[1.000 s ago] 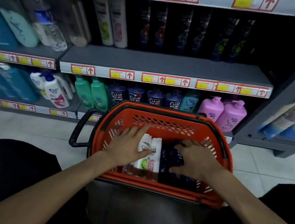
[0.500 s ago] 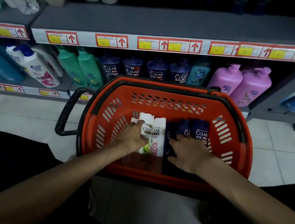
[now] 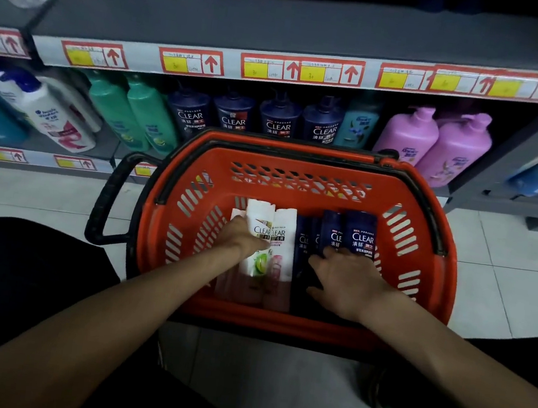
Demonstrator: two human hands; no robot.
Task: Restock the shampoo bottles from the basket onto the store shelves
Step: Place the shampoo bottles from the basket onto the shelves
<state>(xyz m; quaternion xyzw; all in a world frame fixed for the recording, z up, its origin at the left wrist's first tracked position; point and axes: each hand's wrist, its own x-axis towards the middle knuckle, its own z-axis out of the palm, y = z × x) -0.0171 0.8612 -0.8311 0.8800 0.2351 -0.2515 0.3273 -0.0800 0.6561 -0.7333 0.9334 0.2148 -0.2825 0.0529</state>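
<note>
An orange basket (image 3: pixel 419 288) stands on the floor in front of the shelves. Inside it, white Clear shampoo bottles lie on the left and dark blue Clear bottles (image 3: pixel 363 236) on the right. My left hand (image 3: pixel 241 239) grips a white bottle with a green label (image 3: pixel 260 223), thumb across its front, and this bottle sits a little higher than the white bottle (image 3: pixel 280 255) next to it. My right hand (image 3: pixel 348 280) is curled round a dark blue bottle (image 3: pixel 303 244), whose lower part it hides.
A grey shelf (image 3: pixel 281 27) with red and yellow price tags (image 3: pixel 301 70) runs above the basket. Below it stand dark blue Clear pump bottles (image 3: pixel 279 117), green bottles (image 3: pixel 140 112) and pink bottles (image 3: pixel 451 147). The basket's black handle (image 3: pixel 107 199) sticks out left over the tiled floor.
My view has tipped down toward the basket. Both hands went from lying over the bottles to closing on them, and the green-label white bottle has come up slightly.
</note>
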